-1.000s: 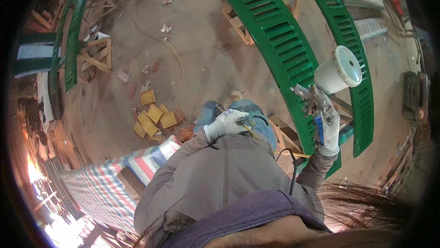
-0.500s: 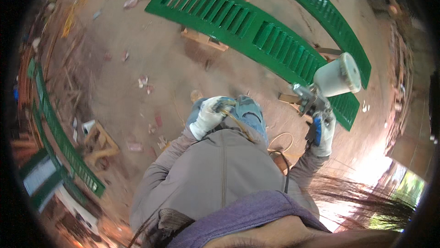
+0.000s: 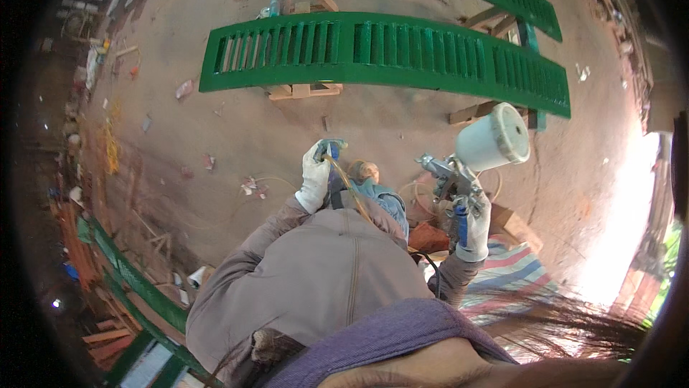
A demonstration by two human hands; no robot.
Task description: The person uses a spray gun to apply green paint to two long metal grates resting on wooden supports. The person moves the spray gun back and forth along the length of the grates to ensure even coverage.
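Observation:
My right hand, in a white and blue glove, is closed around the handle of a spray gun. A white paint cup sits tilted on the gun, and the nozzle points left. My left hand, gloved too, is closed on a yellowish hose that runs down against my jacket. Beyond both hands lies a glossy green slatted panel, raised on wooden supports. The gun is nearest its right end, on my side and apart from it. A second green slatted panel lies farther back.
More green slatted pieces stand at lower left. Wooden blocks prop the near panel. A striped sheet and a wooden box are at my right. Scraps of litter dot the floor; timber lines the left side.
My view has turned, so the panels now lie more level across it. The spray gun has come left, away from the near panel's right end. Both hands keep their hold.

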